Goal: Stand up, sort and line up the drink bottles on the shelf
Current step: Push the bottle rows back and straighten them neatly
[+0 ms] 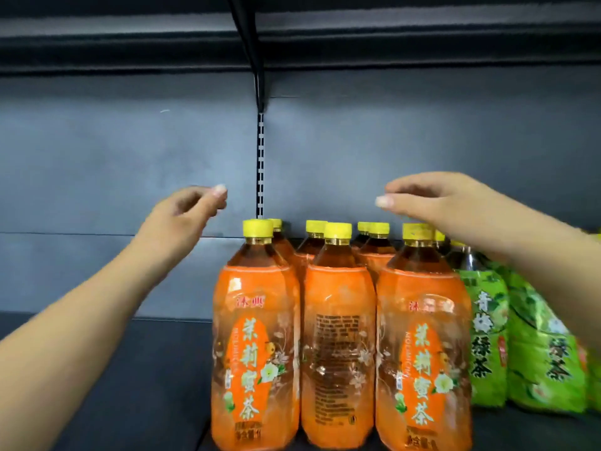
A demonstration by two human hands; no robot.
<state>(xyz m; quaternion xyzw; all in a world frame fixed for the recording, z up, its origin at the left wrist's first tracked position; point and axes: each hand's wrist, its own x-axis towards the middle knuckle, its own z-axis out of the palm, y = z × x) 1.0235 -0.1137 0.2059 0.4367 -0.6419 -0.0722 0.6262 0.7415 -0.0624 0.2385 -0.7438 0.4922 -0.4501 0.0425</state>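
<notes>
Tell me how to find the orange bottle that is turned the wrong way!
Look at the dark shelf and its front row of three orange bottles with yellow caps. Take the middle bottle. Its label shows small black print, while the two beside it show big yellow characters and flowers.

Back wall: dark grey panel (130, 151)
Upright: slotted metal strip (260, 164), centre
Overhead: black shelf edge (390, 37)

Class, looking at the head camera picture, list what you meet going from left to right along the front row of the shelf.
Orange-labelled tea bottle with a yellow cap, front label showing → orange-labelled tea bottle with its printed back panel showing → orange-labelled tea bottle, front label showing → green-labelled tea bottles.
</notes>
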